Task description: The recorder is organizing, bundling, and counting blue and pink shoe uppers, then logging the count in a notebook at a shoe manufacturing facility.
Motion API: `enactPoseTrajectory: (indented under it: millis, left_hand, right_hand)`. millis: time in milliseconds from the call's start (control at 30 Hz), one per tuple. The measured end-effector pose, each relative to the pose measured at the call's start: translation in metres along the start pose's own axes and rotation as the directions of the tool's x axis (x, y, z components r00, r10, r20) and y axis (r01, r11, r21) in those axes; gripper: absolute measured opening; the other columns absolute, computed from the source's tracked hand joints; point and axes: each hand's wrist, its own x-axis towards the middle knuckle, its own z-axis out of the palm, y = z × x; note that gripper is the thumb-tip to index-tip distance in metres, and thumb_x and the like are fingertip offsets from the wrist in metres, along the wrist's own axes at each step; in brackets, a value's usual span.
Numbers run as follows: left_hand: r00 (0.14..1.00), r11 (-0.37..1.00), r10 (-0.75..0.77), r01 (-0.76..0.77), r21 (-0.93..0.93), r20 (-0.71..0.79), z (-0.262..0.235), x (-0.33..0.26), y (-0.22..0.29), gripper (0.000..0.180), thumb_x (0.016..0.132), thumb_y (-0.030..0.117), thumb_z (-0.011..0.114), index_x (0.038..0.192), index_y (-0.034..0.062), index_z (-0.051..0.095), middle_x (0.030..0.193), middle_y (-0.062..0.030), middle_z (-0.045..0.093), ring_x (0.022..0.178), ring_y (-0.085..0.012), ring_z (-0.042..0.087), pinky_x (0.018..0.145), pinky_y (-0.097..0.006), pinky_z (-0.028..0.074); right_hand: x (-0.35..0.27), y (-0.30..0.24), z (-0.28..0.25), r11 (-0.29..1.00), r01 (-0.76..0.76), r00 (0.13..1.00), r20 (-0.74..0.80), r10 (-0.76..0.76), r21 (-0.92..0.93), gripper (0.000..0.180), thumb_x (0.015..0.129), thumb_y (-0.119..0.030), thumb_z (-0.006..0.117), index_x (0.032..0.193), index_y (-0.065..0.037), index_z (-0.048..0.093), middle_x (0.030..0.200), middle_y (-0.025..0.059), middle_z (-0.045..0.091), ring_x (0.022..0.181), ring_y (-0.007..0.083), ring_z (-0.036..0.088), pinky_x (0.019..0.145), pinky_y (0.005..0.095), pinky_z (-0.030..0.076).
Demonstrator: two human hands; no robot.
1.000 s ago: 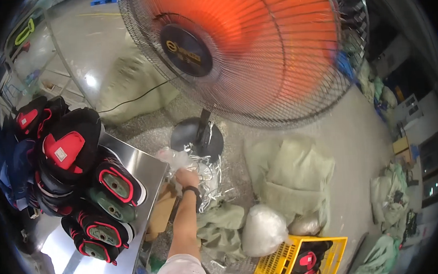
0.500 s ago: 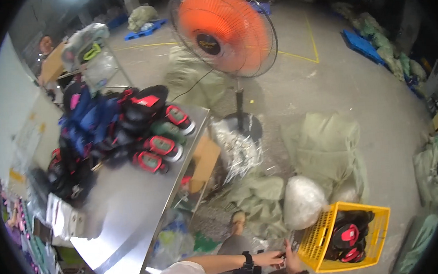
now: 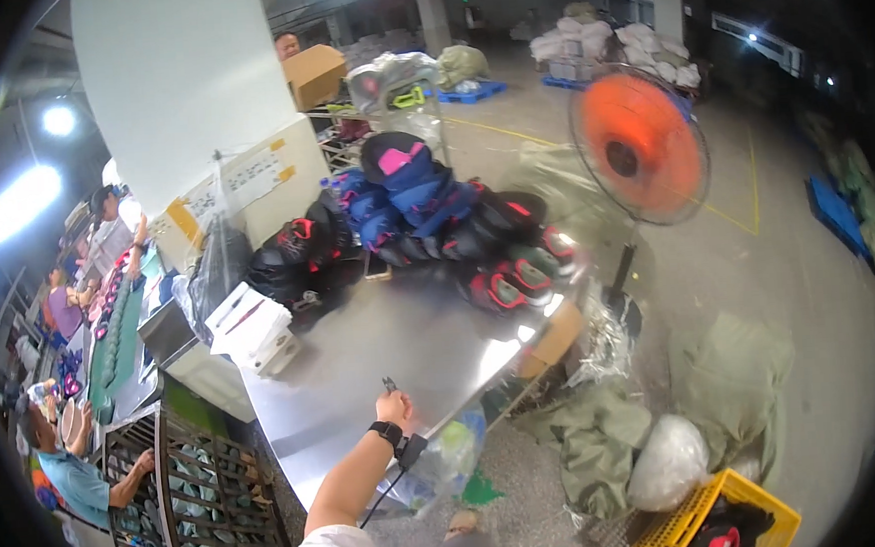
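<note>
My left hand (image 3: 394, 409) is closed over the near right part of a shiny metal table (image 3: 348, 364). From its fist juts a small dark two-pronged tool (image 3: 390, 385), its exact kind too small to make out. A dark watch and a black box with a cable sit at that wrist. Toward the far side of the table lies a heap of black shoes (image 3: 300, 244) and blue shoes (image 3: 423, 199). Several red-trimmed shoes (image 3: 504, 289) stand in a row at its right edge. My right hand is out of view.
A yellow crate (image 3: 674, 532) with black and red shoes stands at lower right beside a white plastic bundle (image 3: 668, 465) and green sacks (image 3: 598, 439). An orange fan (image 3: 640, 151) stands behind the table. At left, a person reaches to a rack (image 3: 221, 497) of shoe parts.
The view has swung left, and the crate now sits lower. My hands were together beside the crate; my left hand has moved over the table, and my right hand has left view.
</note>
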Motion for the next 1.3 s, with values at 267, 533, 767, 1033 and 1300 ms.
enactPoseTrajectory:
  millis: [267, 533, 767, 1033, 1300]
  left_hand:
    - [0.998, 0.998, 0.057, -0.058, 0.022, 0.033, -0.065, 0.115, 0.098, 0.029, 0.080, 0.001, 0.044, 0.110, -0.0004, 0.045, 0.080, -0.0121, 0.056, 0.064, -0.0196, 0.055, 0.051, -0.028, 0.047]
    - [0.757, 0.341, 0.576, -0.564, 0.752, 0.307, -0.089, 0.155, 0.146, 0.063, 0.075, 0.037, 0.061, 0.127, 0.0094, 0.036, 0.134, -0.0165, 0.030, 0.126, -0.0391, 0.025, 0.097, -0.051, 0.030]
    - [0.617, -0.098, 0.708, -0.396, 0.913, 0.344, -0.194, 0.067, 0.208, 0.071, 0.067, 0.027, 0.066, 0.127, 0.0051, 0.036, 0.135, -0.0172, 0.025, 0.129, -0.0348, 0.018, 0.099, -0.052, 0.024]
    - [0.775, -0.453, 0.537, -0.068, 0.889, 0.333, -0.280, 0.137, 0.265, 0.071, 0.069, 0.034, 0.064, 0.129, 0.0085, 0.036, 0.137, -0.0170, 0.028, 0.127, -0.0355, 0.025, 0.091, -0.056, 0.030]
    - [0.673, -0.476, 0.401, -0.426, 0.769, 0.621, -0.326, 0.113, 0.299, 0.041, 0.079, 0.017, 0.048, 0.119, 0.0067, 0.045, 0.123, -0.0210, 0.041, 0.112, -0.0380, 0.040, 0.079, -0.053, 0.040]
  right_hand:
    - [0.020, -0.147, 0.054, 0.987, 0.093, 0.991, 0.112, -0.078, -0.133, 0.027, 0.084, -0.021, 0.053, 0.104, -0.003, 0.056, 0.085, 0.0109, 0.061, 0.072, 0.0169, 0.058, 0.058, 0.0285, 0.048]
    - [0.143, -0.276, 0.109, 0.997, -0.060, 0.957, 0.280, 0.074, -0.058, 0.028, 0.085, -0.021, 0.053, 0.106, -0.002, 0.054, 0.079, 0.0092, 0.059, 0.064, 0.0140, 0.056, 0.051, 0.0277, 0.046]
    - [0.262, -0.407, 0.123, 0.811, 0.538, 0.825, 0.341, -0.451, -0.229, 0.021, 0.085, -0.014, 0.052, 0.093, 0.003, 0.058, 0.072, 0.0093, 0.063, 0.062, 0.0144, 0.059, 0.059, 0.0269, 0.047]
    - [0.236, -0.624, 0.241, 0.866, 0.496, 0.785, 0.397, -0.476, 0.057, 0.014, 0.085, -0.007, 0.050, 0.091, 0.003, 0.058, 0.071, 0.0046, 0.060, 0.065, 0.0102, 0.057, 0.059, 0.0214, 0.046]
    - [0.212, -0.709, 0.433, 0.710, 0.691, 0.676, 0.474, -0.565, -0.138, 0.018, 0.085, -0.008, 0.051, 0.099, 0.001, 0.060, 0.089, 0.0076, 0.062, 0.074, 0.0139, 0.059, 0.065, 0.0252, 0.046]
